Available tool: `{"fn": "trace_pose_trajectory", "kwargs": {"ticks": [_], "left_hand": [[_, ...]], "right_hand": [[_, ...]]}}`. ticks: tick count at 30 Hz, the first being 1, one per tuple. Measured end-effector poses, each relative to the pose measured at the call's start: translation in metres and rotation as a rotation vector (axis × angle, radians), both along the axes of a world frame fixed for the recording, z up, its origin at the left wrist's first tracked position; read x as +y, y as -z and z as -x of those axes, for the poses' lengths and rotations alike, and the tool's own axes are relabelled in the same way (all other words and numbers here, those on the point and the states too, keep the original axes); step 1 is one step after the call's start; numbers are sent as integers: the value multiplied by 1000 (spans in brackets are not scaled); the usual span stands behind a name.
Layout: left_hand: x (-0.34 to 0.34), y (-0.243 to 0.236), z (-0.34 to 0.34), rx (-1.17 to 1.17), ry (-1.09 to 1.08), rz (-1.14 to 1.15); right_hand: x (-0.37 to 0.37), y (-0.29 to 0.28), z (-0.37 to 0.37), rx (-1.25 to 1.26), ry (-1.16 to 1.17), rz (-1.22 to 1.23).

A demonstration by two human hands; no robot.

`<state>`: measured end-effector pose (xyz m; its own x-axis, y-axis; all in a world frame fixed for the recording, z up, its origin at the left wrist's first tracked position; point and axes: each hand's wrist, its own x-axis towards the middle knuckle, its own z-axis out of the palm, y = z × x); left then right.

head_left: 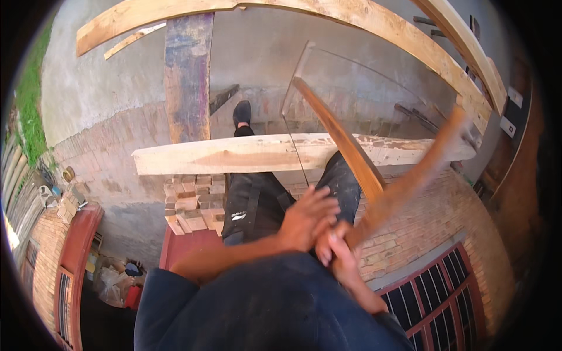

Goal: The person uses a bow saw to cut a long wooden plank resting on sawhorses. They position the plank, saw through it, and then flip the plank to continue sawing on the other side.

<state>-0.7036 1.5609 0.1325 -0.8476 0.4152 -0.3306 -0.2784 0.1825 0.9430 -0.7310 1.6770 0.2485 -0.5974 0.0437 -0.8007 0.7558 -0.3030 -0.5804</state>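
Note:
My right hand (341,253) is wrapped round the lower end of a wooden frame saw (336,134), beside its motion-blurred side arm. Close against it, my left hand (305,219) has its fingers stretched out and slightly apart; whether its palm touches the saw is hidden. The saw's thin blade runs from its far end down across a pale wooden plank (246,155) towards my left fingertips. I cannot tell whether the blade touches the wood. The plank lies crosswise in front of my body, above my legs.
Short wood blocks (196,202) are stacked left of my legs. A stained board (188,76) stretches away beyond the plank, and a long curved-looking timber (351,14) spans the far side. Barred windows (442,292) stand at lower right; bags (114,284) lie at lower left.

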Motion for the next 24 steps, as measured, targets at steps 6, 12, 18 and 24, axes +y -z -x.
{"fn": "trace_pose_trajectory", "kwargs": {"ticks": [6,12,18,24], "left_hand": [[9,78,2,131,-3,-2],[-8,117,22,-457,-86,-113],[-27,-14,22,-159,-56,-92],[-24,95,42,-274,26,-52]], "right_hand": [[-5,60,15,-25,185,-18],[-32,134,53,-152,129,-121],[-52,-17,56,-45,39,-98],[-54,94,74,-91,54,-115]]}}
